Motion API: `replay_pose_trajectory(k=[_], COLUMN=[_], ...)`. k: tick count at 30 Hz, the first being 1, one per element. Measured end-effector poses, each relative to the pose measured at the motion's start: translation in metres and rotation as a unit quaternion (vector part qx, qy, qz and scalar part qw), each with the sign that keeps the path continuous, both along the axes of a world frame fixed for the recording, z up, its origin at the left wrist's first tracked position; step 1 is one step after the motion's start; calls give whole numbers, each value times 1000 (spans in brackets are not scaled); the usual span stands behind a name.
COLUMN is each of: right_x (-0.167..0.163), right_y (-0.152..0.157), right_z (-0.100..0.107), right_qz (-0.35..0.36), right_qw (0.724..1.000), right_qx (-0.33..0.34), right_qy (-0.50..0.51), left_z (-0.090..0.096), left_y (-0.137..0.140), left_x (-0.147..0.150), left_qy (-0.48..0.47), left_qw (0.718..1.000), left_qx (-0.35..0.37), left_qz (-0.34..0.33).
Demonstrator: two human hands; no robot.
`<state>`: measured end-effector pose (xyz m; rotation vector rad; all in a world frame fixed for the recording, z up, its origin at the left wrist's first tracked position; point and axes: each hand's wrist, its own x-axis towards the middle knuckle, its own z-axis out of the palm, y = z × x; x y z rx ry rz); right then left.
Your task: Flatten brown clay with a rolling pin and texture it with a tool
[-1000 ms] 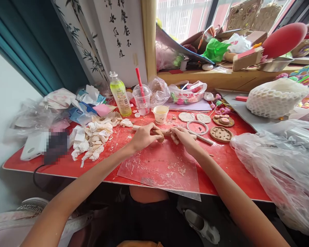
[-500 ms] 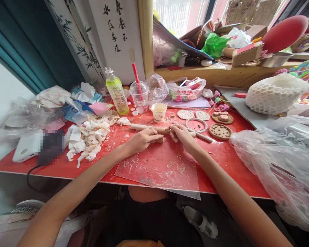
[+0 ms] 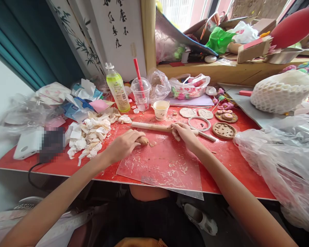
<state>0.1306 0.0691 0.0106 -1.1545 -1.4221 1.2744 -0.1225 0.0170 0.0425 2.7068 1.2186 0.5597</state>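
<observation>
My left hand (image 3: pixel 124 146) is closed around a lump of brown clay (image 3: pixel 143 140) low over the left side of a clear plastic sheet (image 3: pixel 159 164). Only the lump's right end shows past my fingers. A pale wooden rolling rod (image 3: pixel 150 127) lies crosswise along the back of the sheet. My right hand (image 3: pixel 184 134) is closed over its right part, fingers bent down across it. Whether clay is also under those fingers I cannot tell. A thinner stick (image 3: pixel 208 137) pokes out to the right of this hand, beside a pale clay ring (image 3: pixel 207 127).
Behind the rod stand a paper cup (image 3: pixel 161 110), a lidded plastic cup (image 3: pixel 141 97) and a green drink bottle (image 3: pixel 117 90). Crumpled tissues (image 3: pixel 90 135) lie left. Clay discs, including a spotted one (image 3: pixel 223 130), and a plastic bag (image 3: pixel 273 147) are right.
My left hand has moved left, away from the rod, carrying the clay lump. My right hand stays at the rod. The view has shifted slightly.
</observation>
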Motion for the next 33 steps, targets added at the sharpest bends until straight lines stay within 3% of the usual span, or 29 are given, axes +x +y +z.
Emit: replay_pose_trajectory(k=[9, 15, 19, 27, 33], right_x=[1, 1, 1, 0, 0], right_y=[2, 2, 3, 2, 1], right_z=[-3, -4, -4, -3, 1], right_qz=[1, 2, 7, 2, 6], right_qw=[1000, 1000, 1000, 1000, 1000], right_qx=[4, 6, 9, -1, -1], right_qy=[-9, -12, -11, -10, -7], left_z=[-12, 13, 25, 7, 46], left_y=[8, 14, 6, 12, 30], left_x=[19, 30, 22, 44, 54], left_qy=[38, -38, 15, 87, 57], left_qw=[997, 994, 994, 990, 994], left_qx=[46, 13, -19, 43, 11], left_qz=[-58, -102, -104, -103, -92])
